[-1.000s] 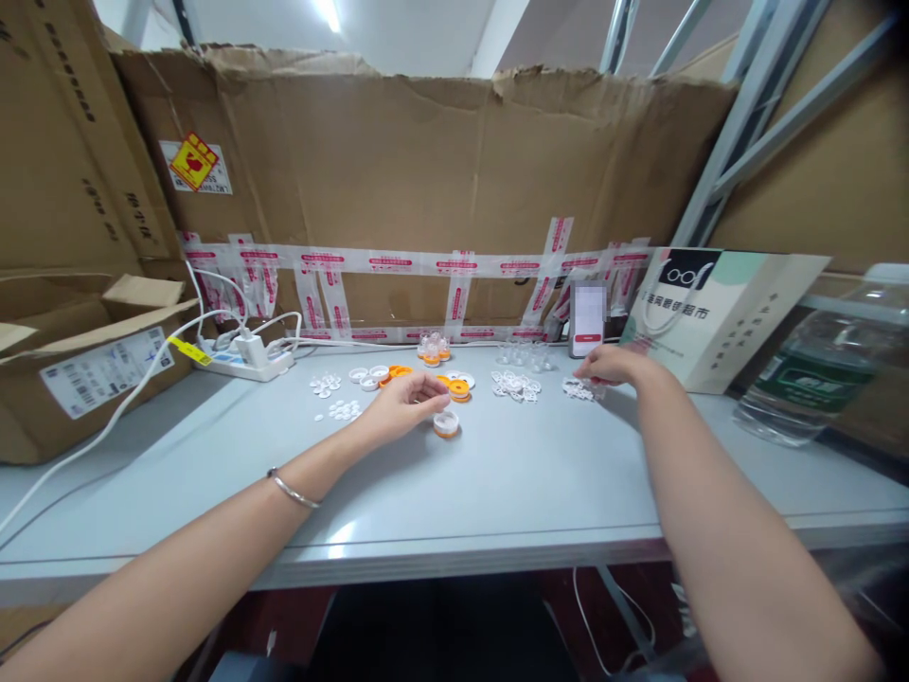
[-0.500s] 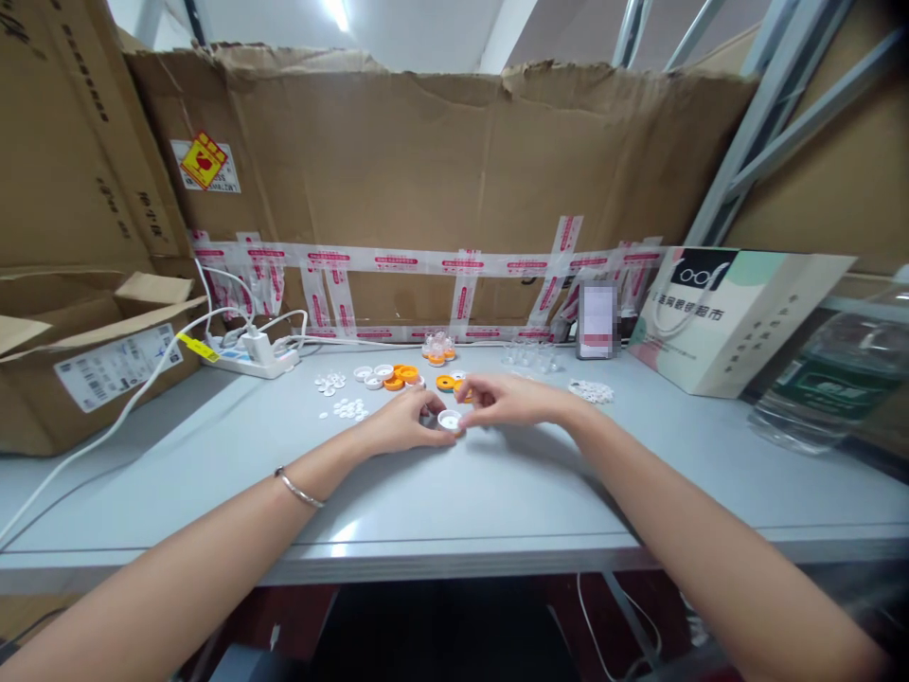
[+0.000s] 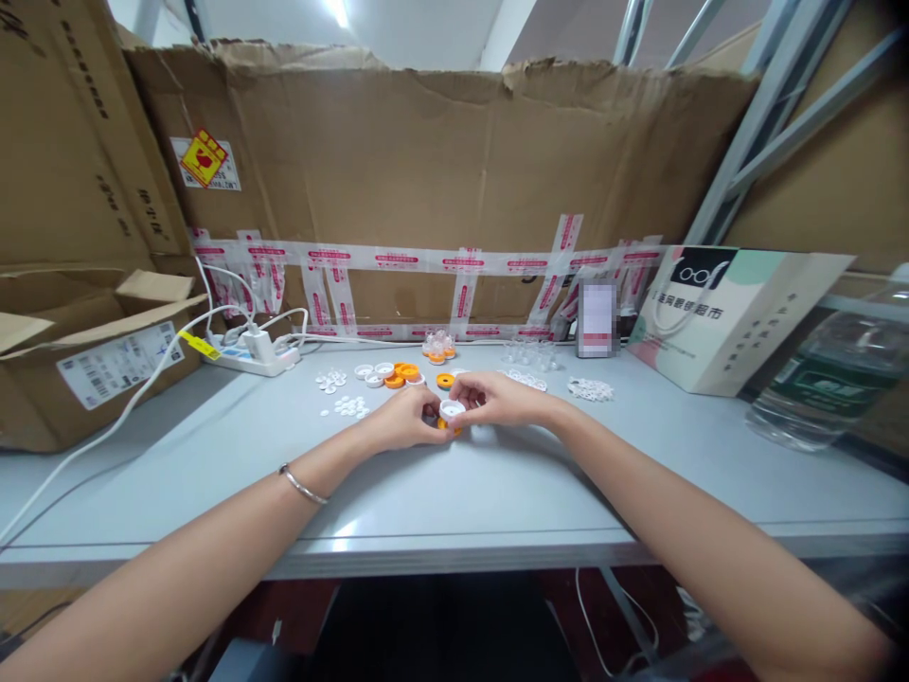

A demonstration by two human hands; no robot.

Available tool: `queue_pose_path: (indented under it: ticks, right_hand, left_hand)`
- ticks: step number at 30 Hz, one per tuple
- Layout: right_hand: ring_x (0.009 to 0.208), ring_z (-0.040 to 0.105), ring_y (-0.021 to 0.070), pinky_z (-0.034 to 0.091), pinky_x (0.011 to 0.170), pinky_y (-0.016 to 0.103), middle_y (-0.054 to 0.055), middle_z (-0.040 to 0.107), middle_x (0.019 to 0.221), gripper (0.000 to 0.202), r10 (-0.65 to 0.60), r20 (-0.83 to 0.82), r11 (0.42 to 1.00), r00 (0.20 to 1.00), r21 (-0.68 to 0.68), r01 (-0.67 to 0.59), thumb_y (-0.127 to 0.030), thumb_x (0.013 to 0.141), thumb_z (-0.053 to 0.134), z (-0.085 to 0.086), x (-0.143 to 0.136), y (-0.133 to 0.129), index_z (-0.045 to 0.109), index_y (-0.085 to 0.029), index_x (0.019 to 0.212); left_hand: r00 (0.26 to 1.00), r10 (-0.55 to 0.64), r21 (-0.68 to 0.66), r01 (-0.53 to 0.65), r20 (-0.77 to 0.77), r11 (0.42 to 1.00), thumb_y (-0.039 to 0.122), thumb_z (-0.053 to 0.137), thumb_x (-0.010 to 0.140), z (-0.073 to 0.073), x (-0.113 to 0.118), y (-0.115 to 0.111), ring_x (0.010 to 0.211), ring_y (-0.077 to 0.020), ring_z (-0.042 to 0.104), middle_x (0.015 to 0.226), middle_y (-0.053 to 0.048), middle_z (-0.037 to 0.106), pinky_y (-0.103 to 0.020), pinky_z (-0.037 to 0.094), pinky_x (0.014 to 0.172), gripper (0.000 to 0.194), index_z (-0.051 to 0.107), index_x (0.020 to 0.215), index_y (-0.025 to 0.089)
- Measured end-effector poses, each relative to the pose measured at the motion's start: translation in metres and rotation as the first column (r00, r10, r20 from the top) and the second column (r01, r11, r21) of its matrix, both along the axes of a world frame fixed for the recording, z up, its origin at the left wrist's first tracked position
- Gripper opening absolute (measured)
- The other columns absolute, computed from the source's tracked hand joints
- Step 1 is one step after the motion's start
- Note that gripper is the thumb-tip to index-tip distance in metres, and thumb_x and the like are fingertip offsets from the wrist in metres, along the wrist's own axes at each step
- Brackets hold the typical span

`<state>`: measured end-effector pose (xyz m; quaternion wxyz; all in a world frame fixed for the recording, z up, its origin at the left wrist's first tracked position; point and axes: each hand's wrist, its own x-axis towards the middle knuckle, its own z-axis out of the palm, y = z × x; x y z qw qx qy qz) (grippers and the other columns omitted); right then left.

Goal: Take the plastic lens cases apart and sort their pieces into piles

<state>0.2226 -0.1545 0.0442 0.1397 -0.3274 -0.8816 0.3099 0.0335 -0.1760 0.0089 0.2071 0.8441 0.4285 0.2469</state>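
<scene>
Near the middle of the grey table, my left hand (image 3: 412, 418) is closed around an orange ring (image 3: 447, 426) low on the tabletop. My right hand (image 3: 487, 398) pinches a white round cup (image 3: 452, 409), which sits directly above the orange ring. Whether the two parts touch is too small to tell. Behind my hands lies an orange ring with a dark green inside (image 3: 445, 381). Orange rings (image 3: 405, 371) and white rings (image 3: 364, 371) are grouped to the left, with small white discs (image 3: 350, 407) nearer my left forearm.
Clear domes (image 3: 438, 345) on orange bases, clear cups (image 3: 532, 355) and small white parts (image 3: 590, 389) lie farther back. A phone (image 3: 597, 322), paper bag (image 3: 717, 322) and water bottle (image 3: 816, 379) stand right. A power strip (image 3: 259, 355) and open carton (image 3: 106, 350) are left.
The white cup has risen slightly in my right hand, and the orange ring beneath it now shows. My right hand has shifted a little left, uncovering more white parts behind it.
</scene>
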Motion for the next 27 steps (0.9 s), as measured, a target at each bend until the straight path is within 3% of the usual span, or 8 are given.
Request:
queue_pose_path:
  ticks: [4,7,11,13,16,19,23,27]
  right_hand:
    - [0.063,0.047,0.0099,0.036,0.056,0.022,-0.001,0.052,0.071,0.038,-0.153,-0.233,0.988,0.96,-0.035,0.15,-0.043,0.064,0.067,0.006,0.004,0.002,0.056,-0.016,0.088]
    - [0.062,0.047,0.0089,0.037,0.057,0.022,0.0,0.054,0.072,0.034,-0.239,-0.424,0.967,0.873,-0.182,0.177,-0.041,0.065,0.067,0.011,0.008,0.006,0.057,-0.016,0.086]
    - [0.058,0.045,0.0076,0.038,0.057,0.022,-0.001,0.052,0.066,0.029,-0.264,-0.641,0.91,0.721,-0.412,-0.034,-0.041,0.07,0.064,0.016,0.015,0.007,0.06,-0.016,0.083]
    - [0.059,0.047,0.0083,0.04,0.059,0.023,0.0,0.053,0.068,0.031,-0.25,-0.682,0.856,0.687,-0.488,-0.174,-0.043,0.072,0.061,0.015,0.018,0.007,0.061,-0.016,0.085]
    - [0.061,0.048,0.0095,0.041,0.061,0.024,0.0,0.054,0.068,0.034,-0.197,-0.689,0.797,0.697,-0.527,-0.296,-0.046,0.073,0.058,0.01,0.02,0.007,0.061,-0.015,0.088]
    - [0.063,0.05,0.0102,0.042,0.062,0.024,0.001,0.055,0.068,0.034,-0.153,-0.674,0.8,0.723,-0.514,-0.31,-0.045,0.075,0.057,0.005,0.018,0.009,0.061,-0.014,0.088]
    - [0.068,0.053,0.0102,0.042,0.067,0.025,0.004,0.06,0.077,0.028,-0.14,-0.568,0.843,0.811,-0.498,-0.203,-0.04,0.075,0.059,0.005,0.011,0.008,0.06,-0.014,0.084]
    - [0.071,0.055,0.0101,0.042,0.072,0.027,0.003,0.062,0.078,0.026,-0.171,-0.467,0.905,0.867,-0.422,-0.049,-0.034,0.07,0.066,0.004,0.003,0.003,0.058,-0.016,0.088]
  left_hand:
    - [1.0,0.018,-0.02,-0.018,0.022,1.0,0.04,0.062,0.063,-0.004,-0.002,0.002,0.06,-0.0112,0.049,0.069,0.0,0.059,-0.021,0.035,0.052,0.029,0.062,0.078,0.015]
    - [0.999,0.024,-0.028,-0.023,0.022,0.999,0.04,0.061,0.064,-0.006,-0.003,0.003,0.069,-0.0142,0.053,0.079,-0.002,0.061,-0.023,0.039,0.059,0.033,0.063,0.086,0.016]
    - [1.0,0.007,-0.006,-0.007,-0.014,1.0,0.038,0.06,0.065,-0.003,-0.003,0.001,0.08,-0.0166,0.053,0.088,-0.004,0.059,-0.024,0.042,0.068,0.034,0.063,0.092,0.018]
    - [0.999,-0.009,-0.007,0.008,-0.034,1.0,0.037,0.06,0.065,0.0,-0.003,-0.001,0.083,-0.017,0.053,0.091,-0.004,0.058,-0.026,0.042,0.071,0.034,0.062,0.094,0.019]
    - [0.999,-0.024,-0.018,0.023,-0.048,1.0,0.036,0.06,0.067,0.001,-0.003,-0.004,0.084,-0.017,0.053,0.092,-0.005,0.058,-0.027,0.042,0.074,0.033,0.062,0.094,0.018]
    - [1.0,-0.022,-0.007,0.022,-0.022,1.0,0.037,0.061,0.067,0.003,-0.002,-0.005,0.085,-0.0176,0.053,0.095,-0.005,0.058,-0.028,0.043,0.074,0.034,0.061,0.096,0.018]
    - [0.986,-0.021,0.081,0.008,0.163,0.997,0.035,0.06,0.072,0.013,-0.001,-0.007,0.092,-0.018,0.054,0.103,-0.006,0.058,-0.028,0.044,0.072,0.04,0.054,0.109,0.021]
    - [0.924,-0.117,0.171,0.057,0.365,0.984,0.029,0.048,0.083,0.021,0.0,-0.008,0.091,-0.0152,0.056,0.108,-0.007,0.056,-0.027,0.045,0.075,0.039,0.044,0.122,0.023]
